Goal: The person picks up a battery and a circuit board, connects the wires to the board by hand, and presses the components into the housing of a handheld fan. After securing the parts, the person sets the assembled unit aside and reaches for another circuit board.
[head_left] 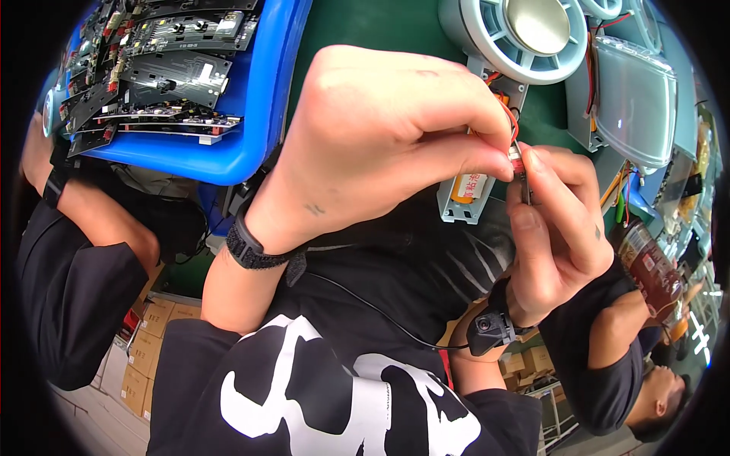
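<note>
- Left hand point(380, 125): back uppermost; thumb and index fingers point(473, 156) pinched at the wires point(512, 114); whether they also grip the connector cannot be told.
- Right hand point(559, 228): fingers point(549, 178) pinching a thin dark part point(525, 191), seen edge-on, just below the connector.
- Connector point(515, 157): small, white and red, between the fingertips of both hands; red wires curve above it.
- Bracket point(461, 215): grey metal, behind the hands, holding an orange cell point(461, 188) with a white label.
- Housing point(456, 26): round, pale blue, above the hands, a metal disc point(537, 24) at its centre.
- Tray point(255, 144): blue, upper left on the green bench point(342, 34), filled with stacked black boards point(171, 80).
- Case point(635, 99): pale, translucent front, at upper right.
- Wrists: a black strap point(247, 247) on the left, a small camera point(489, 331) on the right.
</note>
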Motion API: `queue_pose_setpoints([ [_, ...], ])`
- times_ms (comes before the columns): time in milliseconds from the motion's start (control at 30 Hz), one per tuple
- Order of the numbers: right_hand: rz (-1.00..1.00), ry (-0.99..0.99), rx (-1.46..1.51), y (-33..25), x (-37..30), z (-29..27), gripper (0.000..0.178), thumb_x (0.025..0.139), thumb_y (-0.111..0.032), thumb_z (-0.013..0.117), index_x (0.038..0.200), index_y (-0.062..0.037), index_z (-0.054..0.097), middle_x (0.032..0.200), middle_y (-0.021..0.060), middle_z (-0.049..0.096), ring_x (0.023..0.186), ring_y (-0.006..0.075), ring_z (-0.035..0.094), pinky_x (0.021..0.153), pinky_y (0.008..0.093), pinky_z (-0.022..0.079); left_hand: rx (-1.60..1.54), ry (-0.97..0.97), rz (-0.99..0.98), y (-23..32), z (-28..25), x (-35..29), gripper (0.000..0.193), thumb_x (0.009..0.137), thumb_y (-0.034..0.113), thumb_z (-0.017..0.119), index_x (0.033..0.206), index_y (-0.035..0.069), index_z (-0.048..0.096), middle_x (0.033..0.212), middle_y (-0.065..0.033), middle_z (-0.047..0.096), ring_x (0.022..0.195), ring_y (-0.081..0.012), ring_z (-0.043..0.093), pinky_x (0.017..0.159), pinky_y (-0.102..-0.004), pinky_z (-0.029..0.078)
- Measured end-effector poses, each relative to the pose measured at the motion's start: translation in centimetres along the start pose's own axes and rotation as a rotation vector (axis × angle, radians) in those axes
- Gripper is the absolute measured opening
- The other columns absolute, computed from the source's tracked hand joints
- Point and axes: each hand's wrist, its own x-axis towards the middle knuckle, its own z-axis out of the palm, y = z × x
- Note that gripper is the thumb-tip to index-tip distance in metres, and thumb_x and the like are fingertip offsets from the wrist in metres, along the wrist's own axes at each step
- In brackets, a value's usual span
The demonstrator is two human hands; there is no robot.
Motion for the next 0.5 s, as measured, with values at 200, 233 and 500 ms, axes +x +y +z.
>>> queue_pose_setpoints([
  [200,0.057,0.074,0.058,-0.6,0.7,0.2,0.047,0.068,0.015,0.066,0.112,0.0011,0.074,0.104,0.0205,0.068,0.094,0.0291,0.069,0.081,0.0317,0.055,0.012,0.019,0.002,0.0,0.2,0.1,0.013,0.071,-0.002,0.083,0.078,-0.002,0.071,0.073,-0.0093,0.071,0.059,-0.0158,0.065,0.053,-0.0239,0.051],
  [233,0.051,0.07,0.052,-0.5,0.5,-0.1,0.046,0.069,0.015,0.065,0.112,0.0013,0.074,0.104,0.0203,0.068,0.094,0.0284,0.069,0.081,0.0312,0.054,0.012,0.02,0.008,0.0,0.2,0.1,0.013,0.071,-0.002,0.083,0.078,-0.002,0.071,0.073,-0.0093,0.071,0.059,-0.0158,0.065,0.053,-0.0239,0.051],
  [500,0.255,0.399,0.283,-1.9,0.4,2.1,0.043,0.075,0.014,0.065,0.115,0.0019,0.072,0.105,0.0183,0.068,0.093,0.0242,0.068,0.079,0.0285,0.053,-0.044,0.202,-0.057,0.5,1.1,-1.3,0.038,0.067,0.0,0.088,0.101,0.0,0.07,0.084,-0.0088,0.067,0.065,-0.0136,0.062,0.058,-0.0233,0.05],
])
